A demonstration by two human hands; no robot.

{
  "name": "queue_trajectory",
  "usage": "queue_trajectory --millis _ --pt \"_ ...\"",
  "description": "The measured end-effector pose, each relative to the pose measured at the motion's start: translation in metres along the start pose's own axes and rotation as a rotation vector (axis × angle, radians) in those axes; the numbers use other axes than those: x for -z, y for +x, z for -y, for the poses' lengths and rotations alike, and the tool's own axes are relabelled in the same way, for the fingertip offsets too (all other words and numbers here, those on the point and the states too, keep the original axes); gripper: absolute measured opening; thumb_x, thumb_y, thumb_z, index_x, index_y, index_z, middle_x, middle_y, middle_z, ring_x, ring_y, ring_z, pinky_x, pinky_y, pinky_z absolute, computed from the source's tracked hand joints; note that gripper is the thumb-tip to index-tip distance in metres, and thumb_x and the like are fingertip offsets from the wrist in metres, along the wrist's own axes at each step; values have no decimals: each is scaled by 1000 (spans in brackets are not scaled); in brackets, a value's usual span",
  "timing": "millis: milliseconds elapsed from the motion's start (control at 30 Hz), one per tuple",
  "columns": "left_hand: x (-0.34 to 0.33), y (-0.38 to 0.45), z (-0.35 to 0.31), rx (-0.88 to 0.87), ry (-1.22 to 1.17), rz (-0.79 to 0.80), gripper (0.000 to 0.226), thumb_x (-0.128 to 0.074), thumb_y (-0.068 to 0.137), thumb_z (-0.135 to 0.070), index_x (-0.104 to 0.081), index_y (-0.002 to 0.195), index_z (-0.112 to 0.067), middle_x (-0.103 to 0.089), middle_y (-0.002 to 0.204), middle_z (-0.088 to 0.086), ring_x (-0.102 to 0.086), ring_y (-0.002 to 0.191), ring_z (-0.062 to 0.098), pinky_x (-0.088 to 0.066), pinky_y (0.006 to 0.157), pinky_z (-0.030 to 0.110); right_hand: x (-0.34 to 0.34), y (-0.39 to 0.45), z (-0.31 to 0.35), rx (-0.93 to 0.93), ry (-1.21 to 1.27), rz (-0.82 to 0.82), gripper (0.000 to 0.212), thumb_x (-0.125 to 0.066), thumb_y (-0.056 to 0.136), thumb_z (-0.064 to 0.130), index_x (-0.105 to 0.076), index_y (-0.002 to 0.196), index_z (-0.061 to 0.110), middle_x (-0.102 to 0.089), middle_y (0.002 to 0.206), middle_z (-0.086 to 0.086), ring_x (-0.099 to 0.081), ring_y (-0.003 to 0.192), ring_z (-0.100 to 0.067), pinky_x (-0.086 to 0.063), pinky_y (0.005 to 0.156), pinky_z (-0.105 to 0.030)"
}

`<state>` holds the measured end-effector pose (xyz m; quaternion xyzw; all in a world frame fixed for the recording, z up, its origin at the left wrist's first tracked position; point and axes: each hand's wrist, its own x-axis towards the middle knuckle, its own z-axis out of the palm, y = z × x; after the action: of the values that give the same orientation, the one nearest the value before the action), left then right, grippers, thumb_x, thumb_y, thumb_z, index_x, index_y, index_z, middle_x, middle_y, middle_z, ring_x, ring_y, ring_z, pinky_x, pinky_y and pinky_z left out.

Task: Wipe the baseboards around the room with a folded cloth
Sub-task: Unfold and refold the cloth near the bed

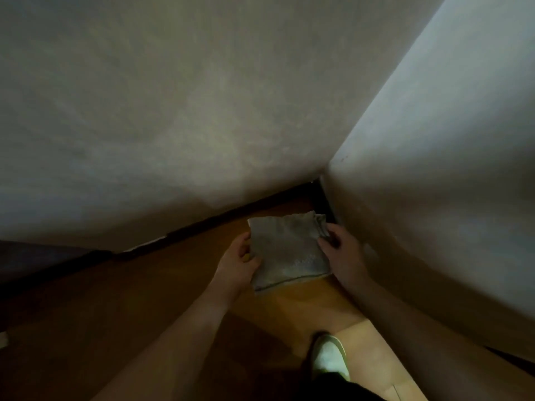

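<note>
Walls [202, 111] meet at corner, dark baseboard [197, 230] along floor [86, 314]. Folded cloth [286, 250] held above floor near corner: soft, light, floppy; best gripped at opposite edges. Left hand [240, 256], right hand [338, 247] each pinch one side.

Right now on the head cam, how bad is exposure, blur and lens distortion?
Head view: dim and underexposed, the dark baseboard strip nearly black; soft overall, the folded grey woven cloth held between left hand and right hand shows only faint texture; wide-angle bowing curves the pale walls and stretches the forearms; brightest patch is the orange floor by the white shoe; no glare.
</note>
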<state>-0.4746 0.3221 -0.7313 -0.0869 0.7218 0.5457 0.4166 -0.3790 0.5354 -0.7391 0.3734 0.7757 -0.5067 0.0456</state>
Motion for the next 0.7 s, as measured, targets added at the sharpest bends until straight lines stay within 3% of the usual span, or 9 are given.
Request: queue_trajectory --millis 100,200,300,367,467,567,700 --pt "-16 40 25 -17 -22 -11 53 -61 94 -9 -44 141 -25 -55 130 0 -57 114 18 -54 91 41 -18 30 -33 1 -49 -81 38 -58 98 22 -56 136 15 -60 131 -2 -55 119 -17 -44 95 -26" --pt "-31 74 47 -59 -32 -18 51 -56 96 0 -42 142 -18 -52 133 4 -54 115 19 -54 83 33 -35 54 -59 15 -124 -150 37 -58 98 19 -58 135 13 -61 132 -6 -56 120 -21 -43 96 -28" --pt "-41 108 65 -98 5 -34 53 -55 94 6 -41 143 -10 -51 139 11 -53 120 22 -51 95 39 -42 80 -67 64 -186 -179 37 -56 97 13 -59 135 13 -62 131 -9 -57 119 -25 -44 97 -31" --pt "-46 129 72 -103 89 -34 57 -61 94 -1 -38 145 -12 -51 141 10 -52 125 23 -47 104 44 -45 97 -68 112 -232 -184 43 -56 96 9 -55 138 12 -58 135 -10 -55 123 -27 -42 102 -32" --pt "-51 151 82 -149 381 -159 65 -66 92 -18 -34 148 -13 -52 138 11 -53 123 27 -47 98 36 -55 108 -74 168 -346 -165 55 -56 92 4 -45 146 11 -46 147 -13 -44 132 -29 -34 111 -34" --pt "-56 156 80 -298 779 -327 54 -58 96 -24 -36 145 -16 -45 139 13 -48 124 31 -43 99 38 -66 111 -88 259 -550 -85 59 -56 89 4 -43 147 8 -40 151 -15 -38 137 -31 -29 115 -34" --pt "-57 165 76 -453 1450 -99 62 -41 102 -40 -16 155 -20 -17 161 6 -14 149 26 -15 119 40 -83 122 -101 355 -758 176 62 -50 96 18 -27 154 12 -21 162 -11 -22 146 -28 -20 117 -32"
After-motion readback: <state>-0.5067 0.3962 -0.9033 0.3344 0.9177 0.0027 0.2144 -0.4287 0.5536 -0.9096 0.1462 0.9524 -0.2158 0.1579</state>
